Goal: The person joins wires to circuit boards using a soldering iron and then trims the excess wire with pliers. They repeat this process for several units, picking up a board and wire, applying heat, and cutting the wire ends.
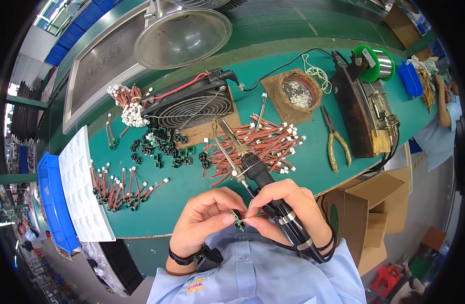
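Note:
My left hand [206,215] pinches a small green circuit board [238,222] between thumb and fingers, close to my chest. My right hand [298,207] is wrapped around a black soldering iron [259,173], whose metal tip points up and away over the table. The right thumb and fingertip also meet at the board's edge, where a thin wire end seems to be pinched; it is too small to be sure. Just beyond the iron lies a pile of red-brown wires with white connectors [257,147]. Loose circuit boards with black parts [164,144] sit left of it.
A black fan [194,109], a pot of solder bits [298,93], pliers [335,139] and a solder spool on a stand [379,65] stand farther back. Wired boards [123,190] lie beside a white tray [83,182] and blue bin [55,202]. Another person [440,126] works at right.

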The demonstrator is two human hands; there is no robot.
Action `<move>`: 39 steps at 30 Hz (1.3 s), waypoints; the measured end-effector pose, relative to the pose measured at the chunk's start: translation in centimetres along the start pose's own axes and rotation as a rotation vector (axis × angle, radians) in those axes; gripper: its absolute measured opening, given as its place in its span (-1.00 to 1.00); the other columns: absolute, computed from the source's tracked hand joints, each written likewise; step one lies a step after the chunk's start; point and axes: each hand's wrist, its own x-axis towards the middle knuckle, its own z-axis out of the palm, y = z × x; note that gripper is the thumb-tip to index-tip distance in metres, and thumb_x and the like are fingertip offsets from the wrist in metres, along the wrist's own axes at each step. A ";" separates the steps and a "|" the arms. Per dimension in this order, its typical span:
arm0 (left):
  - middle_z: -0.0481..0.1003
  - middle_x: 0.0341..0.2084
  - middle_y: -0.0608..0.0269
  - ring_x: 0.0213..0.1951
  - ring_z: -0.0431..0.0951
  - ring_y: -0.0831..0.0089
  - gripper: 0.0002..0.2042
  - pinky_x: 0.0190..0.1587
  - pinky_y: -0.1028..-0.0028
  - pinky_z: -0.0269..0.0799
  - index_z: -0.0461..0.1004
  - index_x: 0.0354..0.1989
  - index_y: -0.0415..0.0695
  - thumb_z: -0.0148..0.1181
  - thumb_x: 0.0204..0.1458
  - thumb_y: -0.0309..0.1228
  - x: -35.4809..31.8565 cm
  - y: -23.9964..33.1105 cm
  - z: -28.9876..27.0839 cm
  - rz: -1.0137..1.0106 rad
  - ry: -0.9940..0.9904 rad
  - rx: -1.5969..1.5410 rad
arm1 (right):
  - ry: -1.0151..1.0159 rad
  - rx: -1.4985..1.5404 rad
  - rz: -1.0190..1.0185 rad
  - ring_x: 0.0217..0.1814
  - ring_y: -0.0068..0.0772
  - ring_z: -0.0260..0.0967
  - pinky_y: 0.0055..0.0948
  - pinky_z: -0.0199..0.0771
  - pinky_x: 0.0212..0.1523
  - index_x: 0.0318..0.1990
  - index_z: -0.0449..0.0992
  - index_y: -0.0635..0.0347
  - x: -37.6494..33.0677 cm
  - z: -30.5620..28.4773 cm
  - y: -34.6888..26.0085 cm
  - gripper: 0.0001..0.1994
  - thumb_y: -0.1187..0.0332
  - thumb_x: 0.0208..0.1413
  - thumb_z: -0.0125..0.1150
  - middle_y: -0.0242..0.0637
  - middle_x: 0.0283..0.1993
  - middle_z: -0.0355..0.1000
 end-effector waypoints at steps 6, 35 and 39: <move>0.41 -0.27 0.08 -0.21 0.42 0.43 -0.90 -0.12 0.48 0.32 0.34 -0.31 -0.25 0.07 -0.01 -0.58 -0.1 0.1 0.4 0.000 0.030 -0.006 | 0.023 -0.038 -0.007 -0.38 -0.47 0.48 -0.55 0.44 -0.41 -0.18 0.29 0.21 -0.3 0.0 0.5 -0.58 0.56 -0.19 0.38 -0.28 -0.39 0.46; 0.49 -0.21 -0.02 -0.27 0.44 0.52 -0.94 -0.14 0.51 0.32 0.29 -0.41 -0.18 0.02 -0.01 -0.58 1.9 -0.4 -0.1 0.281 0.519 0.126 | 0.008 -0.533 -0.206 -0.43 -0.42 0.40 -0.13 -0.05 0.14 -0.20 0.48 0.08 -5.0 -0.7 1.8 -0.58 0.20 -0.31 0.39 -0.41 -0.50 0.45; 0.48 -0.20 -0.04 -0.28 0.44 0.52 -0.94 -0.14 0.51 0.32 0.29 -0.41 -0.18 0.03 -0.01 -0.58 1.7 -0.4 -0.2 0.273 0.506 0.111 | 0.013 -0.529 -0.228 -0.44 -0.39 0.40 -0.10 -0.06 0.15 -0.19 0.46 0.11 -5.0 -0.5 2.0 -0.57 0.17 -0.28 0.36 -0.39 -0.54 0.45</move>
